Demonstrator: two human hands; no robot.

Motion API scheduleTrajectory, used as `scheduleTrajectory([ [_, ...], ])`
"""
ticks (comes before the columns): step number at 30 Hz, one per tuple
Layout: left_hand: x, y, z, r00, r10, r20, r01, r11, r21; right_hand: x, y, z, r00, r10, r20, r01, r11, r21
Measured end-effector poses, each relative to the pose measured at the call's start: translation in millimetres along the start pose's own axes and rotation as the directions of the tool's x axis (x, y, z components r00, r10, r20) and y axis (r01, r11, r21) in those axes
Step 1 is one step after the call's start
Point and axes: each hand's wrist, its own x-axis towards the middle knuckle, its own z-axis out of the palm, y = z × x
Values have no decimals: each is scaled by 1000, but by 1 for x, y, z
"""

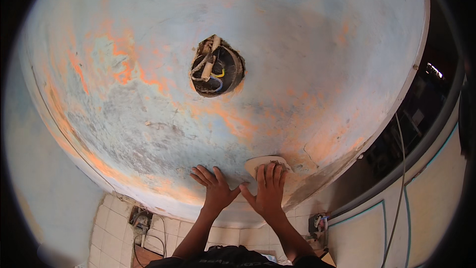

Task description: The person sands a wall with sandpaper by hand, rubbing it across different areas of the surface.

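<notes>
My right hand [269, 191] presses a beige, rounded piece of sandpaper [254, 164] against the patchy pale-blue wall [302, 59]. Its fingers lie close together over the sheet and cover part of it. To the left, my left hand [217, 193] rests on the wall with its fingers spread, holding nothing. The thumbs of both hands point toward each other and nearly meet. Around the hands the wall shows orange patches, grey scuffs and, right of the sandpaper, a thin crack [311, 155].
Above my hands, a round electrical box [218, 67] sits in a ragged wall hole with loose wires inside. A dark opening [411, 124] lies beyond the wall's right edge. A cable [400, 168] hangs at right. Boxes with cords [141, 218] stand near the tiled floor [111, 223].
</notes>
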Motion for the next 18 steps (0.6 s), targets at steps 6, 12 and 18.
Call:
scheduleTrajectory([
  [6,7,-2,-1,997,19,-78,-16,999,44,79,-4,-35,979,-150,-141,132,983,-125],
  [12,3,5,8,993,34,-110,-35,999,-11,186,-26,-117,925,-206,-320,146,968,-202],
  [18,-10,-6,8,996,28,-86,-25,999,41,111,-24,-69,973,-161,-163,142,982,-121],
])
